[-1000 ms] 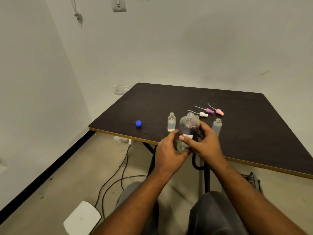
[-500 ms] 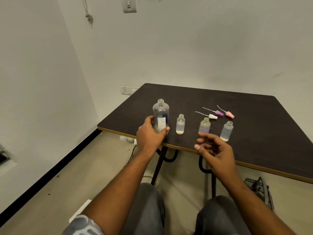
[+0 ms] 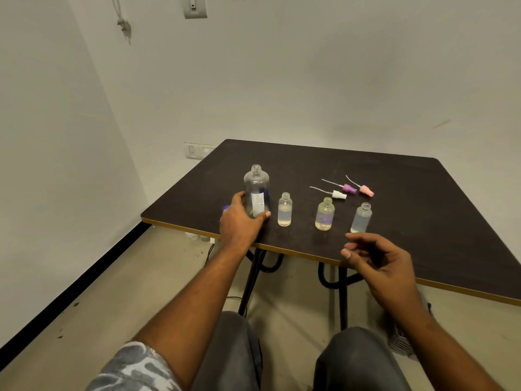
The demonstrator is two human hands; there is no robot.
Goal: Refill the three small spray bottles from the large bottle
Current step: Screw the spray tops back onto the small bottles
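My left hand [image 3: 239, 221] grips the large bottle [image 3: 256, 190], upright at the desk's [image 3: 408, 230] front-left edge. My right hand [image 3: 377, 261] hovers loose, empty. The three small bottles [image 3: 325, 214] stand uncapped, part-filled. Pouring looks done, so next probably the spray tops [image 3: 339, 194].

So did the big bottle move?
Yes, leftward. The big bottle was right of the leftmost small bottle; now it stands left of it, held by the left hand.

The white label [image 3: 257, 204] on the large bottle [image 3: 256, 187] carries print too small to read; no other text shows.
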